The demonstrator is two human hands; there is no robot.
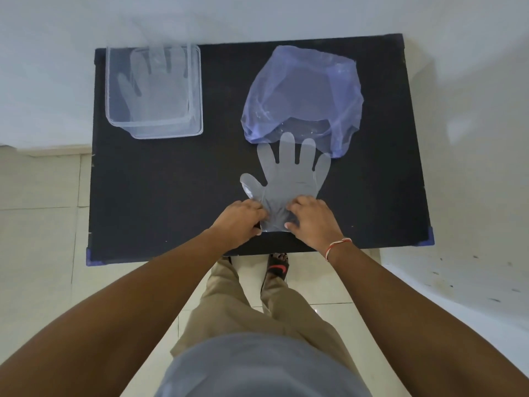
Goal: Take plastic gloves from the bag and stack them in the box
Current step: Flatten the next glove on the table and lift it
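A clear plastic glove (289, 173) lies flat on the black bench (171, 181), fingers spread toward the purple bag (303, 93), their tips overlapping its open mouth. The left hand (239, 222) and right hand (313, 222) pinch the glove's cuff from either side near the bench's front edge. Far left stands the clear box (197, 90), gloves already stacked inside.

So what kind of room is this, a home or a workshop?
Probably a plain room in a home rather than a workshop: a small black table against a bare white wall, on a pale tiled floor.
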